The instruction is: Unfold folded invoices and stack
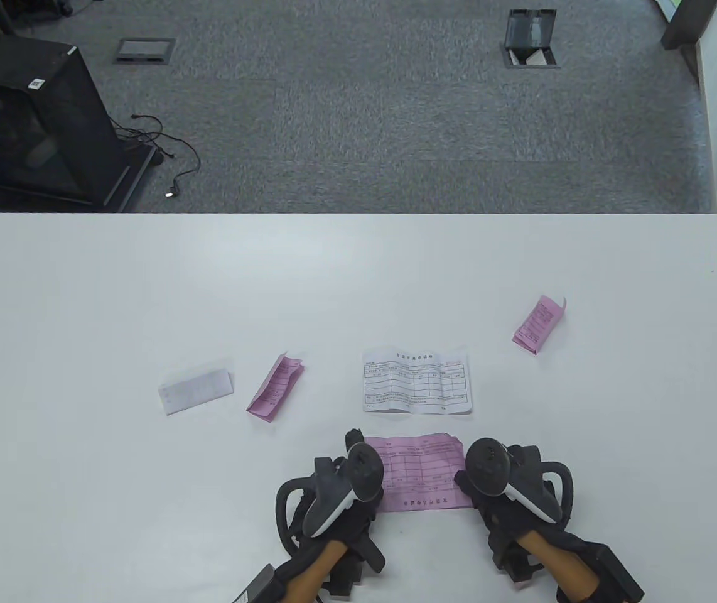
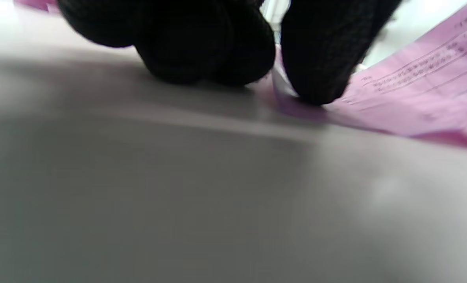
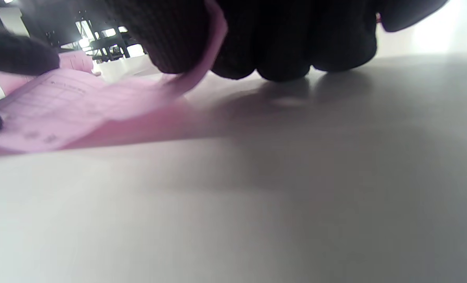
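We take this for an office: grey carpet tiles [image 1: 358, 113], metal floor socket boxes [image 1: 144, 50], a white table [image 1: 82, 301].

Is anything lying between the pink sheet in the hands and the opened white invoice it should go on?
Nothing visible. The pink sheet, held between left hand and right hand, sits just nearer than the white invoice, with only bare table between. The folded ones lie off to the sides.

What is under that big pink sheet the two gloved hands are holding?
Only the white table shows around the unfolded pink invoice sheet, held by the left hand and right hand. Its far edges seem to lie on the table; the sheet hides whatever is beneath.
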